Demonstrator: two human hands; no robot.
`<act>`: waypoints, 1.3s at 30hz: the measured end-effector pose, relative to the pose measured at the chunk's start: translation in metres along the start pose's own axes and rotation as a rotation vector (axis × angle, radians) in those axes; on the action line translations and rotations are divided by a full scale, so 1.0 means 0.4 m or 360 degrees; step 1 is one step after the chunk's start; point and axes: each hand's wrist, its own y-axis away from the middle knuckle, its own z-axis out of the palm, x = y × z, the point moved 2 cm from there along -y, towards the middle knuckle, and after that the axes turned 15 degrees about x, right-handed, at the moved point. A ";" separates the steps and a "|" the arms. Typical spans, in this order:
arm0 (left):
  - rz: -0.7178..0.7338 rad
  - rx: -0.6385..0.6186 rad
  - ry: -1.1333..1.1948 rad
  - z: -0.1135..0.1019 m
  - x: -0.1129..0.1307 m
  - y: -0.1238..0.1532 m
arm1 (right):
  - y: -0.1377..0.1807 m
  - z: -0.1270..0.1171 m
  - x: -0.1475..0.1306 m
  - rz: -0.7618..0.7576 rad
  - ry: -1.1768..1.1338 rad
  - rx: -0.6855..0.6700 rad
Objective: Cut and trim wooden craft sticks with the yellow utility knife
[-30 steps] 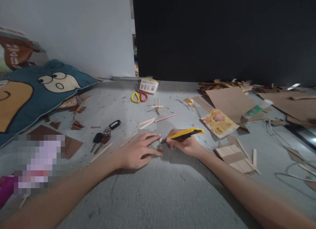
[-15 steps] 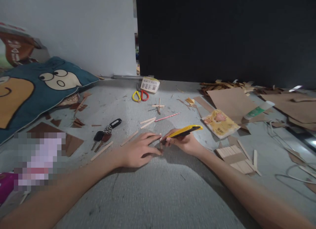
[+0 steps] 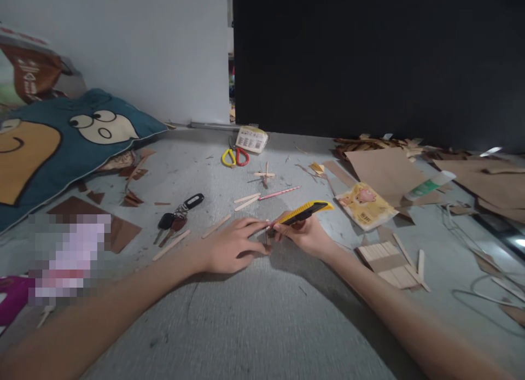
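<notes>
My right hand (image 3: 307, 239) is closed around a yellow and black utility knife (image 3: 305, 211). The knife's blade end points left and down, at a short wooden craft stick (image 3: 268, 238). Against the table, the index finger and thumb of my left hand (image 3: 233, 246) hold this stick near its two ends. Fingers partly cover it, so exactly where the blade touches is hard to see. Beyond the hands lie two loose craft sticks (image 3: 247, 202), a pink striped pencil-like stick (image 3: 281, 192) and a small crossed-stick piece (image 3: 265, 174).
Keys (image 3: 177, 220) lie left of my left hand, near a blue cartoon pillow (image 3: 77, 145). Scissors (image 3: 235, 157) rest at the back. To the right are a bundle of craft sticks (image 3: 389, 264), a yellow packet (image 3: 366, 205), a glue stick (image 3: 431, 185) and brown cardboard (image 3: 379, 167).
The knife has tipped slightly, and its blade end sits closer to my left fingertips. My left hand keeps its hold on the stick. The whole view has shifted a little.
</notes>
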 end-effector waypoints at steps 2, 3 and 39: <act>0.0021 -0.0005 -0.0007 0.000 -0.002 0.001 | 0.004 0.005 -0.002 0.0030 0.0019 0.0043; 0.0032 -0.0011 -0.0016 0.001 -0.003 0.001 | 0.007 0.008 -0.002 0.0038 0.0040 0.0062; 0.0128 0.0002 -0.0253 0.012 0.003 0.007 | 0.007 0.017 0.039 0.0176 0.0098 0.0380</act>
